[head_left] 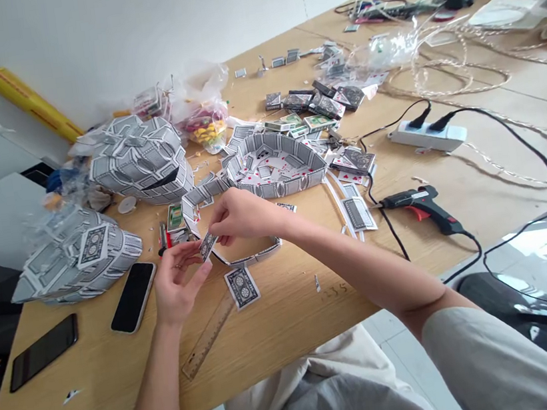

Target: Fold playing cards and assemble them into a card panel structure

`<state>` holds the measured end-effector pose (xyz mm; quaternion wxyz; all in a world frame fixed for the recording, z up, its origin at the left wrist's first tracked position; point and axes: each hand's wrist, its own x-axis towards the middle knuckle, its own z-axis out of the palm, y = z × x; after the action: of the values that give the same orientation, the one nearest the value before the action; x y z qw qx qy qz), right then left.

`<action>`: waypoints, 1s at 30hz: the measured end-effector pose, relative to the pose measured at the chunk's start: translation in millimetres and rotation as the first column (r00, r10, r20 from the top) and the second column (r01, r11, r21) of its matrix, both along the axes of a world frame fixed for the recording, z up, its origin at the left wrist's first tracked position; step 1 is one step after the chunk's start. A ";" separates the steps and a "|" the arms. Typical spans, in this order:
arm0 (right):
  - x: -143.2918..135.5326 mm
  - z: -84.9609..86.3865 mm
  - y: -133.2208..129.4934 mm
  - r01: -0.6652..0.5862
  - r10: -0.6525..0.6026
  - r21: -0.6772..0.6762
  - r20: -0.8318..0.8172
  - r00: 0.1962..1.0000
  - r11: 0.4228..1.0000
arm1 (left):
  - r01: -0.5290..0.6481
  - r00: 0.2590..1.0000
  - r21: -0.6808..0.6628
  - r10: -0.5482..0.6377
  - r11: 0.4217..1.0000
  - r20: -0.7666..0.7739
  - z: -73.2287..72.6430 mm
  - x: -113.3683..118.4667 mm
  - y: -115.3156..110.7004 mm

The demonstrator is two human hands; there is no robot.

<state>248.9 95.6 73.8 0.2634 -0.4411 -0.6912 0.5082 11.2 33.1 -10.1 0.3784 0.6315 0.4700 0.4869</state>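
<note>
My left hand (178, 285) pinches a small patterned playing card (207, 244) between thumb and fingers. The fingers of my right hand (237, 216) are closed at the card's upper right edge; their tips are partly hidden. Under and around my hands runs a curved band of folded cards (255, 258), standing on edge on the table. It appears to reach the walled, boat-shaped card piece (278, 181) behind my right hand, which has loose card scraps inside. A flat playing card (243, 287) and a clear ruler (208, 338) lie nearer to me.
Two phones (133, 297) and two bulky card models (139, 159) stand left. A glue gun (422, 207) with a black cord lies right, near a power strip (428, 135). Card boxes (320, 103), plastic bags (206, 113) and coiled rope (457, 66) lie farther back.
</note>
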 end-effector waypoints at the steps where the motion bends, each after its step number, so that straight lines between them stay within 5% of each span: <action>1: 0.5 1.6 -0.5 0.006 -0.006 0.003 0.015 1.000 1.000 | -0.002 1.000 0.015 0.002 1.000 -0.019 -1.0 0.0 -0.2; 22: 7.3 0.4 2.2 -0.058 0.043 0.058 0.237 0.971 0.997 | 0.066 0.956 0.192 -0.007 0.979 -0.293 -15.7 -1.2 1.0; 30: 9.3 -7.3 4.7 -0.098 0.052 0.096 0.404 0.913 0.991 | 0.092 0.879 0.368 0.098 0.925 -0.467 -13.6 7.6 -0.4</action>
<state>258.2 100.4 66.6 0.1215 -0.4930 -0.7748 0.3767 18.8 32.6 -23.7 0.1209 0.7921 0.4464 0.3983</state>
